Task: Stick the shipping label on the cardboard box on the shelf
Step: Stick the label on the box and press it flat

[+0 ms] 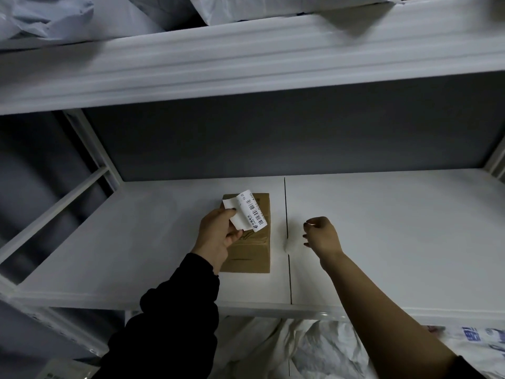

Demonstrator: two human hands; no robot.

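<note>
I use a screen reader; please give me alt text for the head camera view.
A left hand holds a curled shipping label above a cardboard box on a white shelf. The right hand hovers beside the box.

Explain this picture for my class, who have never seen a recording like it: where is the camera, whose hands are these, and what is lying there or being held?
There is no machine here. The single picture comes from a wide-angle camera worn on a person's head, looking forward and down, so the arms reaching in from the bottom are the wearer's own.

The left hand, in a dark sleeve, holds a white shipping label with printed barcodes. The label is curled and raised above a brown cardboard box, not yet stuck down.

The box lies on a white metal shelf.

The right hand, on a bare forearm, hovers to the right of the box with its fingers pinched together. Whether they hold something small is too hard to tell.

Pale plastic bags sit on the shelf above, and more lie below.
</note>
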